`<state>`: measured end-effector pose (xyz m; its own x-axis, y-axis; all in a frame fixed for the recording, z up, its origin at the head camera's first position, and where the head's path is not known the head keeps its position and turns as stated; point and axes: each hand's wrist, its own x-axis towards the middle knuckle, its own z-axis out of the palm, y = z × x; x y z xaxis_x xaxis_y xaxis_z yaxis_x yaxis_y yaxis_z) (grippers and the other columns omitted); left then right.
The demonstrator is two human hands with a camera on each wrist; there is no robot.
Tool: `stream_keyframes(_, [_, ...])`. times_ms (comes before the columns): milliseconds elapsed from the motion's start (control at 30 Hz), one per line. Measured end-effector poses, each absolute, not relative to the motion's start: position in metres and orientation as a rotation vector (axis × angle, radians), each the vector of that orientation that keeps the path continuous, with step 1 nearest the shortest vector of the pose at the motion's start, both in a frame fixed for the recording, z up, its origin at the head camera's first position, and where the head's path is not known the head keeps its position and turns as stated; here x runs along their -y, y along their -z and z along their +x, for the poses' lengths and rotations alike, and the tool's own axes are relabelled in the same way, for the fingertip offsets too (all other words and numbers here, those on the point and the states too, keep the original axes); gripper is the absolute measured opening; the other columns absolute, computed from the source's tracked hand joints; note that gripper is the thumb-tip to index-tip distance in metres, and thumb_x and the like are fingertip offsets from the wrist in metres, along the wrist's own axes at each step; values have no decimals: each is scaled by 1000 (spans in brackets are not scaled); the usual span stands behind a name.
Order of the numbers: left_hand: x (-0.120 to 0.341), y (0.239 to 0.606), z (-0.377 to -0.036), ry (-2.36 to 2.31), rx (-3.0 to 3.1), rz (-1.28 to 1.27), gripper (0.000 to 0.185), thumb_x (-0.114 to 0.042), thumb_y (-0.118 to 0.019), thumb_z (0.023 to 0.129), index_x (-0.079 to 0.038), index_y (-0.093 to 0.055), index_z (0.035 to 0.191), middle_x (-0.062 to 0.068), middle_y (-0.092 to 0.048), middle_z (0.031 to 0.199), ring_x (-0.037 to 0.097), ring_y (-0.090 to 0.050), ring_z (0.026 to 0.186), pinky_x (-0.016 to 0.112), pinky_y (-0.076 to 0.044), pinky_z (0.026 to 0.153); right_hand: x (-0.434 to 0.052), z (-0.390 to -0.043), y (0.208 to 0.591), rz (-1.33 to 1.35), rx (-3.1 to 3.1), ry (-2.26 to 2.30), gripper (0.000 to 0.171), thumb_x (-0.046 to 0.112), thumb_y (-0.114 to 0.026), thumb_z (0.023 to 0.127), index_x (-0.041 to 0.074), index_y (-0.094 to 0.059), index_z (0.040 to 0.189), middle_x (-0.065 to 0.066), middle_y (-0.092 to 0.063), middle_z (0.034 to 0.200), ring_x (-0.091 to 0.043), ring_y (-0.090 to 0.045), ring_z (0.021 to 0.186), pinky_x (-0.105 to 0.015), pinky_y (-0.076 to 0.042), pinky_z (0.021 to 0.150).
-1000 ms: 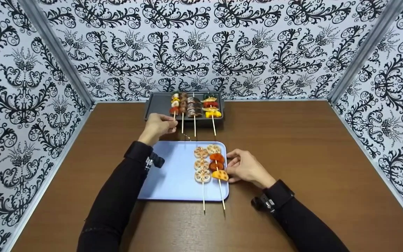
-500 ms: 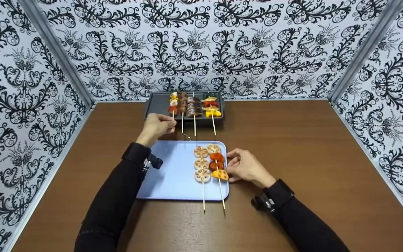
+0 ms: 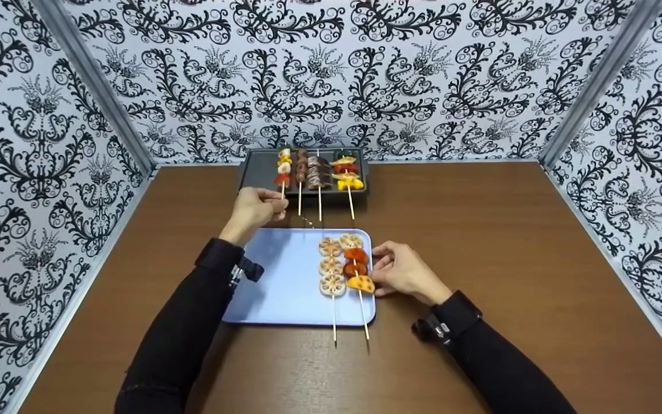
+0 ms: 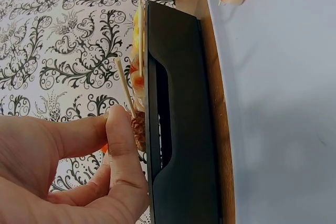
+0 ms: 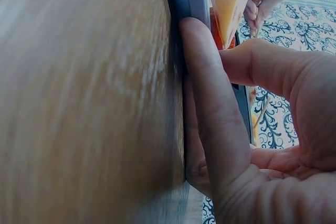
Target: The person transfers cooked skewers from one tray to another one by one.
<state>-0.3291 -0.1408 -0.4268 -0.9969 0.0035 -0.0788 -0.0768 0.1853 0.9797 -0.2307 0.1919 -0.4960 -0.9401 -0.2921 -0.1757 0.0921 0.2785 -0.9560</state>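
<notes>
My left hand [image 3: 255, 211] pinches the stick of a skewer [image 3: 284, 170] with red, white and yellow pieces, over the near edge of a dark grill pan [image 3: 259, 172]. In the left wrist view the thumb and fingertips meet, hiding most of that stick. On the right, my right hand [image 3: 405, 271] grips the right rim of a pale blue tray [image 3: 285, 299], thumb above and fingers along the side. Close to this thumb lies a skewer of orange and yellow slices [image 3: 356, 270]. Left of it on the tray is a lotus root skewer [image 3: 331, 266].
Other skewers in the pan are a brown meatball-like one [image 3: 301, 168], a dark grey one [image 3: 319, 173] and a mixed one with yellow and red pieces [image 3: 347, 172]. Their sticks overhang the pan's front. A patterned wall [image 3: 331, 86] rises behind the wooden table [image 3: 480, 230].
My left hand has shifted slightly left, and the skewer it pinches has moved left, farther from the meatball-like one. The right hand stays at the tray rim.
</notes>
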Motion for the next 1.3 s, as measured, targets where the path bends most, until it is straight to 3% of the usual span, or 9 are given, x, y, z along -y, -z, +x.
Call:
stream_keyframes(200, [148, 429, -324, -1949, -2377, -93, 28, 0, -74, 96, 12, -67, 120, 18, -70, 100, 24, -72, 80, 45, -64, 90, -191, -230, 498, -169, -2233, 1703, 55, -4, -77, 85, -4, -54, 136, -22, -64, 105, -31, -72, 79, -44, -68, 68])
stream_keyframes(300, [149, 427, -322, -1940, -2381, -106, 27, 0, -74, 96, 11, -68, 119, 19, -70, 100, 22, -72, 79, 46, -64, 91, -192, -230, 497, -176, -2236, 1699, 56, -4, -76, 86, -5, -54, 136, -22, -64, 105, -31, -72, 79, -44, -68, 68])
stream_keyframes(667, [147, 430, -309, -1978, -2373, -35, 30, 2, -74, 95, 14, -67, 121, 15, -71, 99, 23, -72, 79, 36, -67, 79, -191, -230, 496, -180, -2219, 1711, 54, -4, -76, 87, -6, -54, 136, -24, -65, 106, -31, -72, 80, -44, -68, 69])
stream_keyframes(833, [147, 429, -301, -1971, -2395, -6, 25, 1, -74, 95, 11, -68, 117, 17, -71, 100, 21, -71, 77, 39, -67, 81, -191, -230, 495, -180, -2225, 1712, 54, -3, -78, 87, -7, -54, 135, -24, -64, 106, -30, -72, 78, -44, -68, 68])
stream_keyframes(1067, [148, 428, -287, -1968, -2393, 1, 28, 2, -75, 94, 12, -68, 118, 18, -72, 102, 18, -71, 76, 30, -66, 74, -191, -230, 493, -178, -2228, 1707, 57, -2, -78, 87, -7, -52, 137, -25, -64, 108, -31, -72, 78, -45, -68, 67])
stream_keyframes(1300, [147, 431, -272, -1942, -2421, 44, 26, 1, -77, 93, 11, -69, 116, 18, -73, 99, 19, -72, 75, 31, -66, 71, -191, -230, 492, -158, -2231, 1701, 55, -4, -78, 87, -5, -54, 136, -25, -64, 108, -31, -71, 80, -44, -68, 68])
